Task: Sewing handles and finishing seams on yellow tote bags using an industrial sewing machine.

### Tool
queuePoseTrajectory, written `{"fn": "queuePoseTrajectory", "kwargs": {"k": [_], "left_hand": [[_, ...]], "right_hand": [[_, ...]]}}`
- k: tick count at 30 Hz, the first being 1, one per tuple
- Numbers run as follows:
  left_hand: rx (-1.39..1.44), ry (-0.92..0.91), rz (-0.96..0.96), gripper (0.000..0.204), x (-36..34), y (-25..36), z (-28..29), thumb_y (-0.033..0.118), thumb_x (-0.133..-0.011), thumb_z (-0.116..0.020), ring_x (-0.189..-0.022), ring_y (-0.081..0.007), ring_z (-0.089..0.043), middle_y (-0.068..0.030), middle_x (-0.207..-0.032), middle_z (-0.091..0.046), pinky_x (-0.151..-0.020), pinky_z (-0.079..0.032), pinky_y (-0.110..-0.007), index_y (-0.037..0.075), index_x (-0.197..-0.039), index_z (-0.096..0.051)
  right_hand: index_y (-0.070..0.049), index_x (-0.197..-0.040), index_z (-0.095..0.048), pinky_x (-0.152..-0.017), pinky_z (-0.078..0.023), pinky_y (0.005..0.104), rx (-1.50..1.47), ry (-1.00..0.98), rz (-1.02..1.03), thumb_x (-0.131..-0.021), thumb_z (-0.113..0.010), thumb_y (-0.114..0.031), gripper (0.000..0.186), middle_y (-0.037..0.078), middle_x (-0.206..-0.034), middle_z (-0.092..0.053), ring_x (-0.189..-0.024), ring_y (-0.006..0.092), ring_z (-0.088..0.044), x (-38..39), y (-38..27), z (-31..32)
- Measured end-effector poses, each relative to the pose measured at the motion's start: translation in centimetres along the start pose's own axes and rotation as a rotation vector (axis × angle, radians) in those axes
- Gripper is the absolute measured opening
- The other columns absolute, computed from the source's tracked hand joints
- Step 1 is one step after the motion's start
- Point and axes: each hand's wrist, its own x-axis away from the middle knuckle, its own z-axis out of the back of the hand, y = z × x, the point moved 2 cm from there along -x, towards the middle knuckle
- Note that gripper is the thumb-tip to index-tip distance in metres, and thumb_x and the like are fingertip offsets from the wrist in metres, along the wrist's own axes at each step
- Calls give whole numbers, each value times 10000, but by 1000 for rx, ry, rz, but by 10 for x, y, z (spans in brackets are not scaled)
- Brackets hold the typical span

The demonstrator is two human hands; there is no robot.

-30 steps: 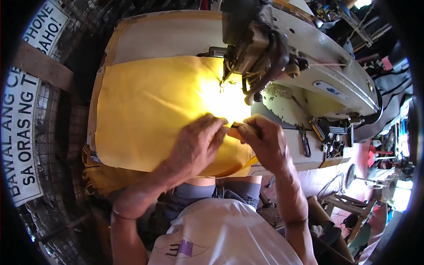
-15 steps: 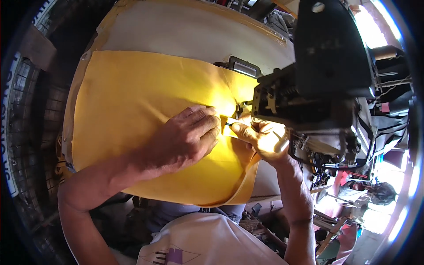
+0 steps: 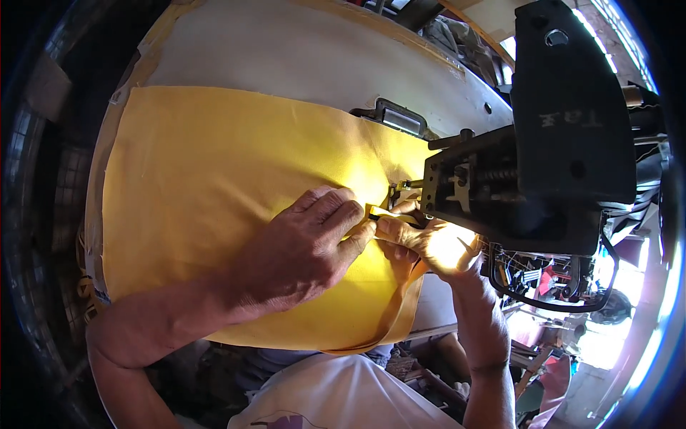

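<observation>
A large yellow sheet of material (image 3: 207,164) lies on the table with a curled flap at its near right. My left hand (image 3: 307,247) rests on it, fingers bent, thumb and forefinger closed at the dark end of a small yellow strip (image 3: 382,211). From the right, my right hand (image 3: 439,247) pinches that strip between thumb and fingers, the thumbs almost touching. Both hands are just in front of the needle area of a dark sewing machine (image 3: 529,171). The fingertips beneath the strip are partly hidden, and bright light washes out the back of my right hand.
The pale tabletop (image 3: 279,46) has worn brown tape (image 3: 350,13) along its far edge. A dark rectangular frame-like piece (image 3: 401,118) stands at the sheet's far right edge. The machine's curved metal rod (image 3: 550,306) hangs right of my right wrist. Clutter fills the right side.
My left thumb has come out toward the right thumb at the strip's end. The strip shows more openly between the hands. The whole view has shifted slightly, with the machine farther right.
</observation>
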Motion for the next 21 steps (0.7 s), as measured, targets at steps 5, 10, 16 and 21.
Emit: {"fn": "queuePoseTrajectory", "kwargs": {"k": [5,10,16,21], "left_hand": [[-23,-49,3,297,-2,1,1,103,-765,-620,-1039,-306,-576,-165,-1032,-572,-925,-472,-421,-22,-1032,-655],[-68,-88,-1,276,-5,4,2,98,-785,-606,-1045,-309,-565,-161,-1038,-569,-937,-458,-426,-34,-1023,-653],[-35,-63,-19,263,-8,4,1,71,-786,-603,-1143,-327,-532,-174,-1096,-571,-955,-437,-437,-51,-1017,-639],[-143,-133,-136,266,-9,10,-1,53,-789,-593,-1190,-331,-522,-196,-1174,-572,-988,-432,-449,-78,-1019,-621]], "right_hand": [[-21,-854,-651,-466,-449,205,-29,46,-2,-830,-769,-168,190,23,-676,-626,-524,71,-562,0,1,-2],[-23,-858,-658,-475,-457,210,-25,75,14,-820,-779,-178,200,33,-685,-638,-527,79,-569,0,1,-1],[-11,-878,-679,-599,-512,236,106,146,273,-801,-793,-187,223,52,-772,-678,-650,106,-626,5,6,1],[-19,-974,-715,-732,-533,237,197,224,363,-778,-813,-181,272,67,-942,-722,-795,111,-660,5,29,4]]}}
